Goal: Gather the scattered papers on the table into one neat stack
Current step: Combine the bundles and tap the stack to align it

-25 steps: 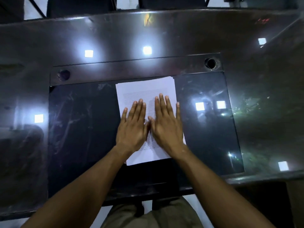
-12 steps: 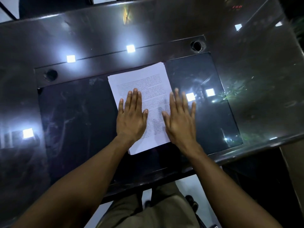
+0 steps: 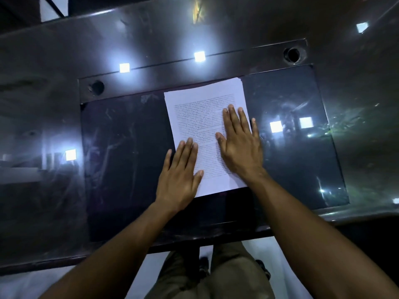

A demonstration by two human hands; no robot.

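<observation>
Table (image 3: 216,31), dark and glossy, reflecting square ceiling lights; its inset glass panel (image 3: 121,160) carries the work. Paper stack (image 3: 203,117), printed side up, lies on the panel's middle, its far edge reaching the panel's rear border; a few sheet corners show slightly offset at the top right. Left hand (image 3: 179,180) rests flat, fingers straight, across the stack's lower left edge; right hand (image 3: 239,143) rests flat on its right half, gripping nothing. Hands lie apart. Gathering appears complete, no loose sheets being visible; only final squaring of edges seems left.
</observation>
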